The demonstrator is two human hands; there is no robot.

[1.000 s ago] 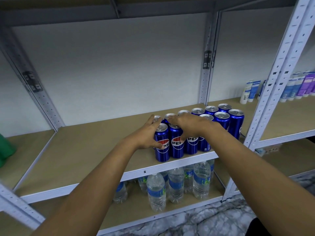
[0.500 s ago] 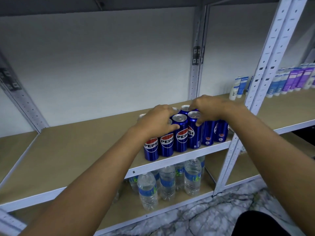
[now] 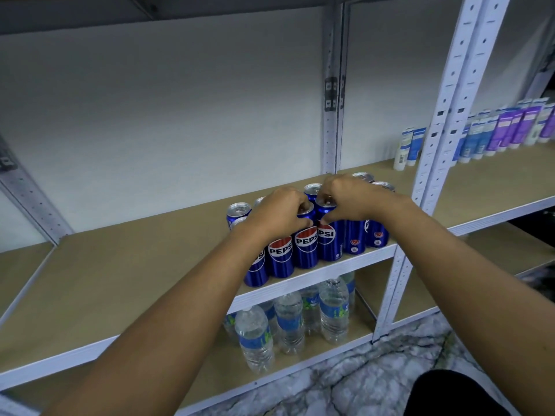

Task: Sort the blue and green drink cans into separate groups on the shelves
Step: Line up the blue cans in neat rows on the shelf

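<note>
1. The shelf (image 3: 126, 280) is the biggest thing here: a tan board with a white front rail, bare on its left half, with my cans bunched at its right end beside the upright (image 3: 432, 163).
2. The blue cans (image 3: 306, 247) stand upright in a tight block, two or three rows deep, the near row right at the front rail. I see no green cans in this view, so I judge this is the blue group being tidied.
3. Below, water bottles (image 3: 288, 322) stand on the lower shelf; far right, tubes (image 3: 507, 127) line the next bay.
4. My left hand (image 3: 279, 213) curls over the top of a near-row can (image 3: 304, 211), fingers wrapped round its rim; that grip looks closed on it.
5. My right hand (image 3: 348, 199) does likewise on the can (image 3: 329, 235) just to the right, thumb on its near side, fingers over the lid.
6. To do this well, I think: keep both cans upright, slide or lift them together, close the gaps without knocking the near row off the rail, and keep the labels facing me.
7. Main risk, as I judge it: tipping a neighbour, since the cans touch.
</note>
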